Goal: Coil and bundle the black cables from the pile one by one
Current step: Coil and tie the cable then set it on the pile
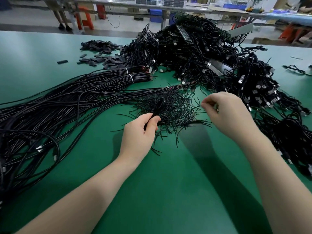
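The left hand (140, 132) grips a soft, light coiled black cable (159, 106); the right hand (226, 112) pinches one thin black twist tie (201, 105), best wrapped mid-coil.

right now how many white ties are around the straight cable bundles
3 in view: two white ties side by side on the far straight cable bundle, one on the nearer bundle beyond the hands. More may hide under cables.

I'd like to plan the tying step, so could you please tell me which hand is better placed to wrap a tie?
Probably the right hand: it pinches a thin tie, while the left hand grips the coiled cable.
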{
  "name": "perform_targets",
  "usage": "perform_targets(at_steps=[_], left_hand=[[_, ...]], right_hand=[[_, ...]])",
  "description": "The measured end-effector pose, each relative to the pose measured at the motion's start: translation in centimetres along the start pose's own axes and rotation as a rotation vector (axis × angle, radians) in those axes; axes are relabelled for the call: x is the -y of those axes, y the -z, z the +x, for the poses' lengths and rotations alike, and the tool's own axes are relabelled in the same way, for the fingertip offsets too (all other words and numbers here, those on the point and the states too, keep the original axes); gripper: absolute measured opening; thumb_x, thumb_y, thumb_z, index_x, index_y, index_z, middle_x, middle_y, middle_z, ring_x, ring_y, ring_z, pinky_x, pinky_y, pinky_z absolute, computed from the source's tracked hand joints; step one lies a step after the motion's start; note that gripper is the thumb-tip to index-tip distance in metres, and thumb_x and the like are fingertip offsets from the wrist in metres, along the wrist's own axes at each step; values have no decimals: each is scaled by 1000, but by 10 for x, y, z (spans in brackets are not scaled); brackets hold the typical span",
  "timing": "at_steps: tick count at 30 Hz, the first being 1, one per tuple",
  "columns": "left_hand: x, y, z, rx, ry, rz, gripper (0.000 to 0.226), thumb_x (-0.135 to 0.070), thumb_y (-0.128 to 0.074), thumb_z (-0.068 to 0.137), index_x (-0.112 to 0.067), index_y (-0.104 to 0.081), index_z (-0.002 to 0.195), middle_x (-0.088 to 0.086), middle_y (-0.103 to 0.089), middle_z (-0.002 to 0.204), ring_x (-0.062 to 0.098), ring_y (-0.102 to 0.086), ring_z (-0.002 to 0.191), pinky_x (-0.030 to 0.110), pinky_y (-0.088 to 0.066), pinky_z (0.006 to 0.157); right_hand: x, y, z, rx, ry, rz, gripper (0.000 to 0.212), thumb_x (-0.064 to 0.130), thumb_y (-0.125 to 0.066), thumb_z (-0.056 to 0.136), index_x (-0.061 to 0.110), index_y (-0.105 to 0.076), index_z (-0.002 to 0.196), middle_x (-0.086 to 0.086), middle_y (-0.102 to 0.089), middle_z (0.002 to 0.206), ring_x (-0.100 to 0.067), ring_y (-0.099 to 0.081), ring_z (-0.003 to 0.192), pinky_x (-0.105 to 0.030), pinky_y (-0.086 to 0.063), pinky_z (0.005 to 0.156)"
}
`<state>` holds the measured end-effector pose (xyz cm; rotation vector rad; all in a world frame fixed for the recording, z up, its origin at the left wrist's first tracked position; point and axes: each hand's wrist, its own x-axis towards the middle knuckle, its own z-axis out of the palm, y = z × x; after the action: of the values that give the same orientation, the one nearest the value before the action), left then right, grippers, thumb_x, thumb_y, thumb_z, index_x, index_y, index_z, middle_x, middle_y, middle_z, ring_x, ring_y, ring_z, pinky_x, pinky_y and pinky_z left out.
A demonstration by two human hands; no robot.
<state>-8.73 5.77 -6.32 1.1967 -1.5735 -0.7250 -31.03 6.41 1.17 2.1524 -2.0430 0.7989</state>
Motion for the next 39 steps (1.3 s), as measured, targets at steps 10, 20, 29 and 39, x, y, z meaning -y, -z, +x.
perform_targets(at_steps=[10, 20, 29, 39], left_hand=[[4, -3, -3, 74, -108, 46, 27, -36, -52, 96, -20, -64, 78, -3, -59, 59, 7, -36, 45, 23, -27, 43], [4, -4, -1, 79, -88, 50, 14, -43, -53, 95, -36, -62, 86, -2, -63, 67, 19, -48, 51, 38, -40, 48], [-11, -4, -10, 111, -206, 330, 20, -28, -53, 98, -14, -67, 95, -1, -62, 76, 22, -56, 73, 42, -47, 64], [-25, -2, -10, 382, -654, 371, 18, -17, -52, 93, -6, -59, 80, 0, -50, 67, 23, -47, 64, 38, -40, 61]], right_hand=[[71, 6, -14, 125, 307, -105, 22, 29, -48, 99, 19, -67, 104, 1, -62, 102, -23, -49, 102, -37, -43, 87], [70, 0, -14, 58, 343, -142, 20, 24, -52, 98, 13, -68, 100, -6, -64, 96, -30, -53, 95, -44, -45, 84], [65, -2, -12, 59, 344, 17, 12, 21, -62, 92, 14, -72, 93, -1, -67, 98, -26, -55, 100, -40, -42, 89], [20, 12, -5, 592, -9, 574, 19, 43, -74, 74, 24, -75, 75, 4, -71, 69, -4, -54, 58, -15, -42, 57]])
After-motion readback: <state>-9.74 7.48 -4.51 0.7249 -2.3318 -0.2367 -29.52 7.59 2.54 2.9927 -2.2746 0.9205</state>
